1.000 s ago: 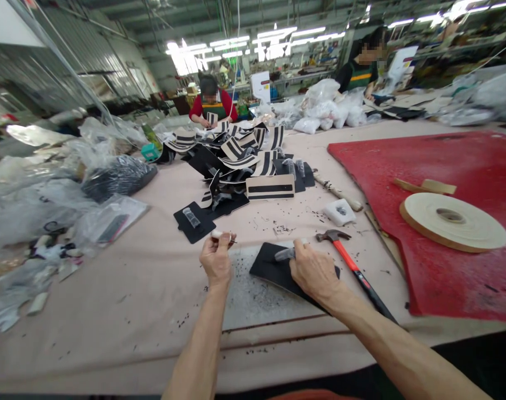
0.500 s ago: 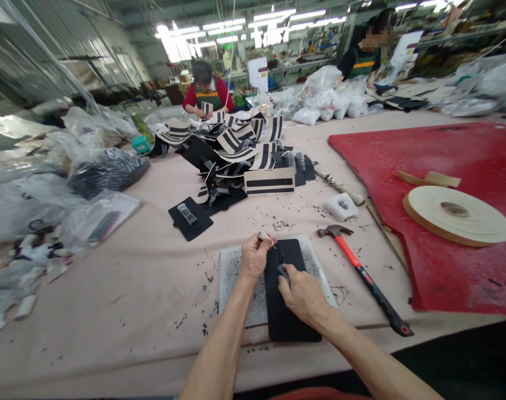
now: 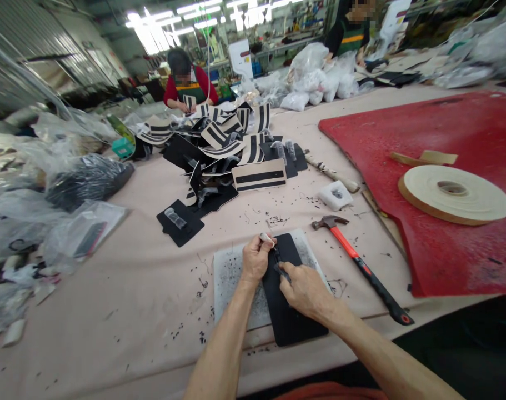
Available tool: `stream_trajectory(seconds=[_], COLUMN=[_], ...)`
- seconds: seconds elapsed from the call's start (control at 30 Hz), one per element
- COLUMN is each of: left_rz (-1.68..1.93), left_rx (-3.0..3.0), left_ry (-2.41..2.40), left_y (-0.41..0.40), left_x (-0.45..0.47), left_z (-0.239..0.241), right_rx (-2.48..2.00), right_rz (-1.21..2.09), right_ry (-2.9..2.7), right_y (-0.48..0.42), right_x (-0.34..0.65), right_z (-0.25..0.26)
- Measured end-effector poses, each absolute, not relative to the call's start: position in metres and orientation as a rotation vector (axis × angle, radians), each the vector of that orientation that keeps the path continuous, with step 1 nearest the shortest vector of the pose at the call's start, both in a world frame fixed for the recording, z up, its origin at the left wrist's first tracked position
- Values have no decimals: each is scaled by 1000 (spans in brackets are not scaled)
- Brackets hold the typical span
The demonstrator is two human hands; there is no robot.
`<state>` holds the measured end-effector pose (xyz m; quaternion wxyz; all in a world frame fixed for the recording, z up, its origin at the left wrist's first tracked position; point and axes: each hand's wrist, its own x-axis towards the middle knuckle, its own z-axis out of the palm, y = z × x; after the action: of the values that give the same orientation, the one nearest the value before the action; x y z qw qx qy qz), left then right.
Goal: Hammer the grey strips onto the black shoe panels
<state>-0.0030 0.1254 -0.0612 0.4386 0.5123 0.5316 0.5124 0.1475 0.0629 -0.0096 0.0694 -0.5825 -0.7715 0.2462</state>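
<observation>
My left hand is closed around a small white-handled tool, its tip end close to the upper part of a black panel. What the tip touches is too small to tell. The panel lies on a speckled pale board, overhanging its near edge. On the panel, my right hand pinches a dark, plastic-wrapped strap or handle piece between thumb and fingers. To the right of the board rests a claw hammer with a red and black handle.
Beyond the board lies a heap of black and beige striped panels. A white block sits near the hammer head. On the right, a tape roll rests on a red sheet. Plastic bags crowd the left. Two people work across the table.
The black panel has turned slightly, its near end shifting right. Both hands keep their holds at nearly the same spots on it. The whole view has shifted and tilted a little.
</observation>
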Motion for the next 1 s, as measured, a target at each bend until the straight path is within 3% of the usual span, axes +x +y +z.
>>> stream_trajectory(seconds=[0.33,0.43,0.57,0.67,0.77,0.83,0.9,1.0], left_rz=[1246,1206,1172,1173,1176,1171,1161,1165], left_rx=[1553,1719,1833,1816,1805,1816,1838,1848], left_ry=[1396,1419,1425,1439,1435,1423,1411,1413], left_y=[122,119,117,118,118,118,117,116], left_x=[2,4,7,7,7,7,7,7], left_z=[-59,-59,-58,-56,-56,-57,-58,-58], right_rx=[-1605,-1688,-2160,-2301,-2059,-1896,-1810,-1744], right_rz=[787,526,153,669,1306,1471,1378,838], right_ry=[-2200,-2063,-1997,-1759,-1418,-1281,-1296,-1650], right_y=[57,61,69,73,73,71,68,66], right_x=[161,198,265,295,291,277,259,240], right_z=[-1,-4,-24,-34,-22,-3,19,46])
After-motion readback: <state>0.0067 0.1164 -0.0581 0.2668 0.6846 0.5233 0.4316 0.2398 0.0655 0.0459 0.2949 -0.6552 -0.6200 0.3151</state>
